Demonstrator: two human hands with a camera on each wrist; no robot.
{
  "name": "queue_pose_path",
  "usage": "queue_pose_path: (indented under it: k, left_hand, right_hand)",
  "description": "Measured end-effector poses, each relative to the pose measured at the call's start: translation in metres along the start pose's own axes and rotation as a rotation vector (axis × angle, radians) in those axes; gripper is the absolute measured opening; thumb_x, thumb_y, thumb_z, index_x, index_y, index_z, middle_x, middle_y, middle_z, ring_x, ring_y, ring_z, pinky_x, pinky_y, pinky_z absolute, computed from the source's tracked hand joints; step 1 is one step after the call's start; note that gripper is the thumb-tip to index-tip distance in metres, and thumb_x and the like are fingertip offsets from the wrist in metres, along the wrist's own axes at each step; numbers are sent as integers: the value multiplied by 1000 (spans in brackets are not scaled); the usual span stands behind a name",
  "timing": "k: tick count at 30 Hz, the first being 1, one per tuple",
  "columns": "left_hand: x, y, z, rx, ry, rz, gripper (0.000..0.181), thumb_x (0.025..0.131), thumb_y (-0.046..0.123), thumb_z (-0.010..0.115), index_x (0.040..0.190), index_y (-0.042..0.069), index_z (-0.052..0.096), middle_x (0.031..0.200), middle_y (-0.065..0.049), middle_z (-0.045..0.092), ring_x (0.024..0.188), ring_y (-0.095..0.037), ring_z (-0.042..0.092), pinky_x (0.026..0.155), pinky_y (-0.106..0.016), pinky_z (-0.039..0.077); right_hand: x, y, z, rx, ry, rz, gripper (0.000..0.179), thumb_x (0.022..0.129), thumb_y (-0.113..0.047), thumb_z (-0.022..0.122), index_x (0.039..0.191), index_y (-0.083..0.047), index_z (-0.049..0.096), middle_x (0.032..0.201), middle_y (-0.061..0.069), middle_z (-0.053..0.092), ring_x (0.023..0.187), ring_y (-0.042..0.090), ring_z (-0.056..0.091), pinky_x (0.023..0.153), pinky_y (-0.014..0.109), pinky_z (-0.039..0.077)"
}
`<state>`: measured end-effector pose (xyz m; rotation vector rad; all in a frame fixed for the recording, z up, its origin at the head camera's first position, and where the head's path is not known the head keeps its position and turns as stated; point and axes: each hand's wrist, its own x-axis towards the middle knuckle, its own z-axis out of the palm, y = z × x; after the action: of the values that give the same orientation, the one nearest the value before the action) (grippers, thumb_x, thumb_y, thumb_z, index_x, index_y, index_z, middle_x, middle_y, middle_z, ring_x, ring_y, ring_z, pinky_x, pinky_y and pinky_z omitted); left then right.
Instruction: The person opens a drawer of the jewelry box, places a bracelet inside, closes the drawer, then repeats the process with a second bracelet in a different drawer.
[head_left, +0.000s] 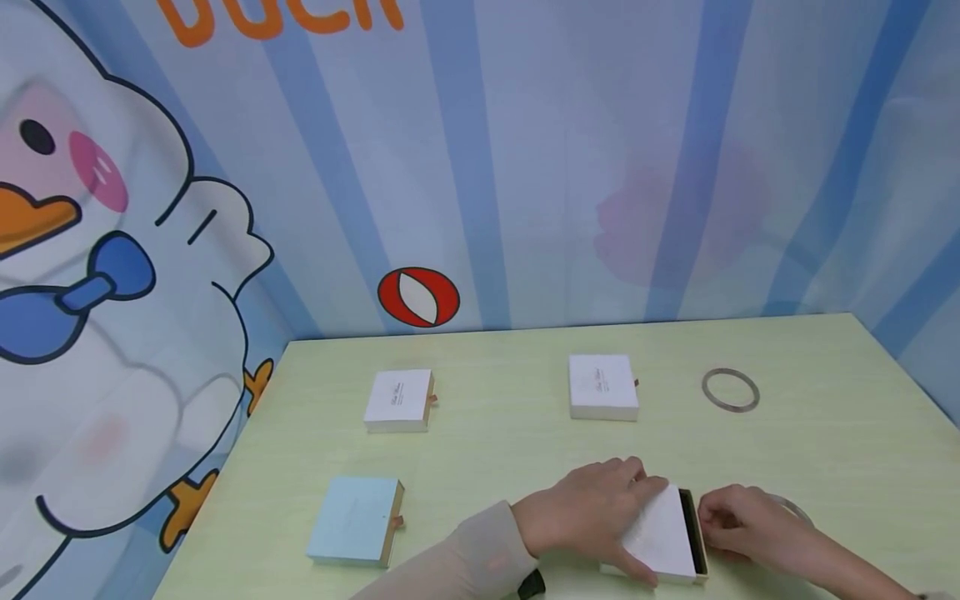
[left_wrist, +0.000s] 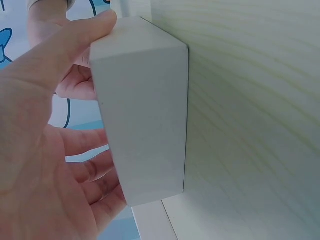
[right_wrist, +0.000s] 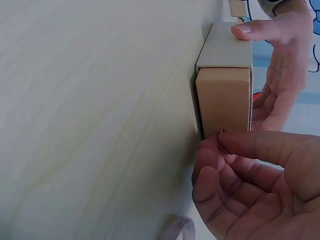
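A white drawer-style box [head_left: 658,533] lies on the table near its front edge. My left hand [head_left: 592,510] grips its outer sleeve, the thumb on the near side and the fingers over the far side. On the right, the drawer [right_wrist: 223,97] sticks partly out of the sleeve, and a dark inside shows in the gap. My right hand [head_left: 761,527] pinches the drawer's small pull tab between thumb and forefinger, with the tab mostly hidden by the fingertips. Close behind the right hand lies a bangle [head_left: 791,507], partly covered by it.
Two white boxes stand farther back, one at the left [head_left: 398,401] and one at the centre [head_left: 603,387]. A light blue box [head_left: 356,518] lies at the front left. At the back right is another bangle [head_left: 731,390]. A printed curtain [head_left: 562,167] hangs behind the table [head_left: 487,450].
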<state>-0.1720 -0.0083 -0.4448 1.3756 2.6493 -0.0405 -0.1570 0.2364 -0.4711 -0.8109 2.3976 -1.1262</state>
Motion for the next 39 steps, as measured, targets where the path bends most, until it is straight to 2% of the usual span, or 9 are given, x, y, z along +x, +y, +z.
queue_pose_path:
  k: [3, 10, 29, 39]
  left_hand:
    - [0, 0, 0, 0, -3, -1, 102, 72, 77, 69, 152, 21, 38, 115, 10, 47, 90, 0, 43, 70, -10, 36]
    - [0, 0, 0, -1, -10, -1, 102, 72, 77, 69, 151, 21, 38, 115, 10, 47, 91, 0, 43, 71, -10, 36]
    - [1, -1, -1, -20, -39, -12, 105, 72, 77, 69, 154, 22, 34, 118, 11, 46, 92, 1, 42, 69, -10, 35]
    - [1, -1, -2, -21, -43, -18, 106, 71, 77, 70, 154, 22, 35, 118, 11, 46, 92, 1, 42, 69, -10, 35]
  right_hand:
    - [-2, -2, -1, -15, 2, 21, 22, 88, 1, 63, 75, -16, 58, 58, -17, 46, 50, -2, 41, 47, 19, 33]
    - [-5, -5, -2, -152, 27, 105, 23, 87, -6, 66, 73, -22, 56, 54, -17, 44, 50, -1, 41, 49, 21, 30]
    - [-7, 5, -6, 32, -30, 43, 21, 88, 4, 60, 76, -13, 58, 59, -15, 48, 50, 0, 42, 48, 21, 35]
    - [-9, 9, -10, 40, -40, 67, 20, 89, 4, 59, 77, -12, 58, 60, -14, 48, 50, 0, 43, 48, 21, 36]
